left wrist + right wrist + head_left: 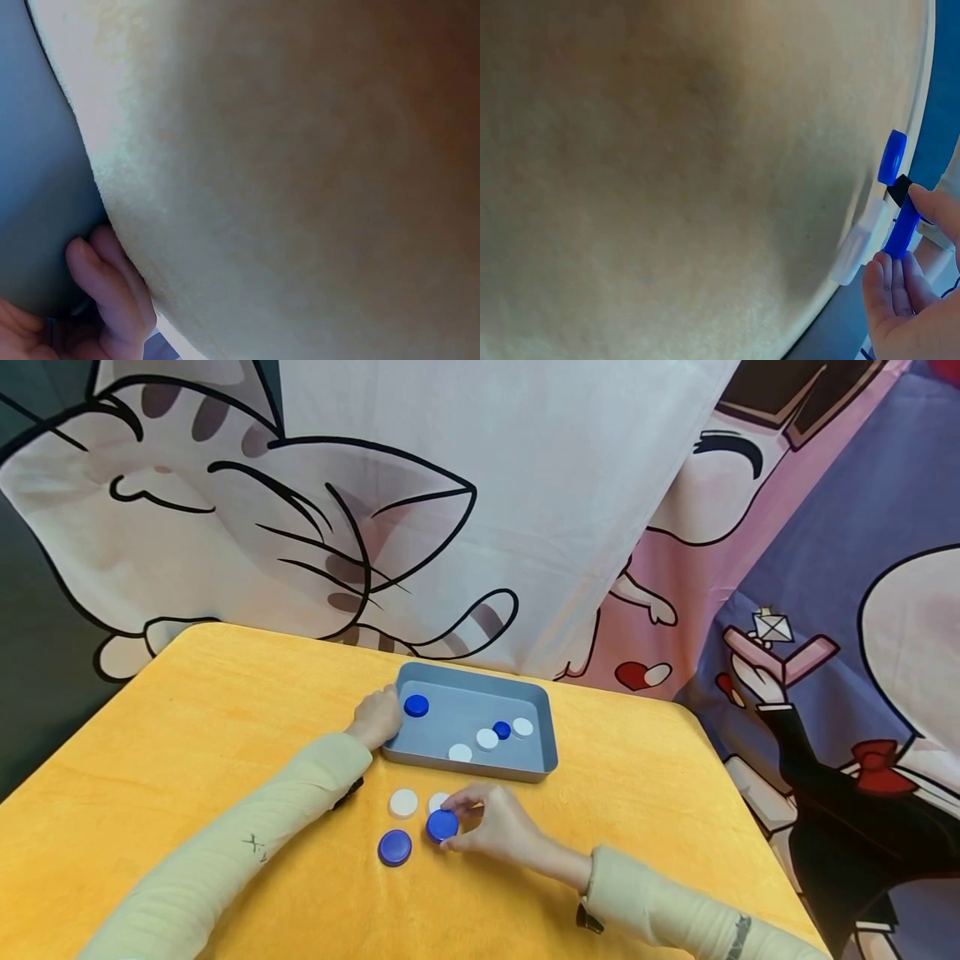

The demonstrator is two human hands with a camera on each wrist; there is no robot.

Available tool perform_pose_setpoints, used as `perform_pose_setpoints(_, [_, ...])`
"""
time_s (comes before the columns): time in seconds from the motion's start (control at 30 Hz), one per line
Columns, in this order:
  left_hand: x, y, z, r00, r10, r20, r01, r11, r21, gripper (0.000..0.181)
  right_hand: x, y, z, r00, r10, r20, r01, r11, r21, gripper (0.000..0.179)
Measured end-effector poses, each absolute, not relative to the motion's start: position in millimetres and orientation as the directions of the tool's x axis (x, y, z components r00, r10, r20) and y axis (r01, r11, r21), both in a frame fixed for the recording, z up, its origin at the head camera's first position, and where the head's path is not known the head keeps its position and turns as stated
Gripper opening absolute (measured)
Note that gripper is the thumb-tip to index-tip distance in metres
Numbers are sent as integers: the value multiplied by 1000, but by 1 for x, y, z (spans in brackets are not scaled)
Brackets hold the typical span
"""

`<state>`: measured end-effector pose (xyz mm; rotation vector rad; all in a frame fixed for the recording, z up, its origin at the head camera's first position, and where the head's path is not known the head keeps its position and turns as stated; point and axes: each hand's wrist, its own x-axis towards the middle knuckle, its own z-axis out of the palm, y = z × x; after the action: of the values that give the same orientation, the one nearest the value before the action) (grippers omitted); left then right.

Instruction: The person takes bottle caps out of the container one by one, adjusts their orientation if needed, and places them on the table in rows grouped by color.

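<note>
My right hand [504, 827] pinches a blue bottle cap [442, 827] by its edge, between thumb and fingers. In the right wrist view this blue cap [904, 229] is seen edge-on between thumb and fingertips. Behind it lies a white cap [437, 802], partly covered in the head view. Another white cap [403, 803] and a blue cap [394, 847] lie on the table to the left. At the left wall of a grey-blue tray [457, 767], my left hand [377, 717] holds the rim. In the left wrist view its curled fingers [109, 289] show beside the tray wall.
Inside the tray are a large blue cap [416, 706], a small blue cap [502, 730] and white caps [522, 727]. A yellow cloth [247, 693] covers the table. Behind its far edge hangs a printed curtain [562, 510].
</note>
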<state>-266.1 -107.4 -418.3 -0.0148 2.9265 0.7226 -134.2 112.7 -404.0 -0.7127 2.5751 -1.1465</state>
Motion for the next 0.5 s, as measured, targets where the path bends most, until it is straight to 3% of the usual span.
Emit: perform_pose_setpoints(0.5, [-266,-107,-418,-992,20,-128,-42,885,464,29,-124,113,-418,-836,-546,-50,-325,566,-758,40])
